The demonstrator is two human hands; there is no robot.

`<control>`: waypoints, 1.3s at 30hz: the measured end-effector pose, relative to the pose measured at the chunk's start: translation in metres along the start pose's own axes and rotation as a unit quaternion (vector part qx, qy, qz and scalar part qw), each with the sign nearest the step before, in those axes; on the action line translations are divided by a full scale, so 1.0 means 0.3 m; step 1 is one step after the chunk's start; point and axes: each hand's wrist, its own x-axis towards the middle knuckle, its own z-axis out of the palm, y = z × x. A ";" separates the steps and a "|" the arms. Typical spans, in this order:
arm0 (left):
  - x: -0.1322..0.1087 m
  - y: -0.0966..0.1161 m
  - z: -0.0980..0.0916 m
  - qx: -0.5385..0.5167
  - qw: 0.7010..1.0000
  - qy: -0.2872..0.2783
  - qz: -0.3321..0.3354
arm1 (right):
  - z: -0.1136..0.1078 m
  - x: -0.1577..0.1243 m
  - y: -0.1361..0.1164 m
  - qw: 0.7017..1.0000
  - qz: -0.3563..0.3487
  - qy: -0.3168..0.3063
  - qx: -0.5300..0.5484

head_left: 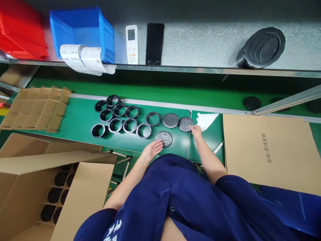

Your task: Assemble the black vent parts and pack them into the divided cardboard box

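The person's left grip (152, 150) is loose, fingers extended side by side and thumb apart, its fingertips at the lower left edge of the near grey disc (165, 138), which lies flat on the green surface (179, 145) just in front of the body. The right grip (195, 130) has its fingers bent in at the right edge of a second grey disc (185, 124); whether it pinches the rim, I cannot tell. A third disc (171, 120) lies just left of that one, and farther left stand ten black rings (106, 131), most of them clustered, one slightly apart near the discs. Just beyond the right grip is a crumpled white sheet (207, 121), with a slim white tool (218, 147) by the forearm and a large piece of cardboard (271, 150) to the right. At the far left sits a cardboard divider (40, 108), and below it an open carton (92, 190) holds dark round parts (54, 195). On the shelf (200, 43) above are a blue bin (107, 38), a white remote (131, 44) and a black phone (154, 43)
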 end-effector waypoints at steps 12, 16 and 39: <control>-0.121 0.044 0.243 -0.113 0.936 -0.332 -0.030 | -0.215 -0.222 -0.279 0.865 -0.307 -0.386 0.089; -0.186 0.043 0.240 -0.162 0.930 -0.331 -0.006 | -0.163 -0.316 -0.295 0.887 -0.391 -0.213 0.123; -0.264 0.041 0.140 -0.291 0.912 -0.269 0.100 | 0.007 -0.397 -0.331 0.853 -0.450 -0.235 0.117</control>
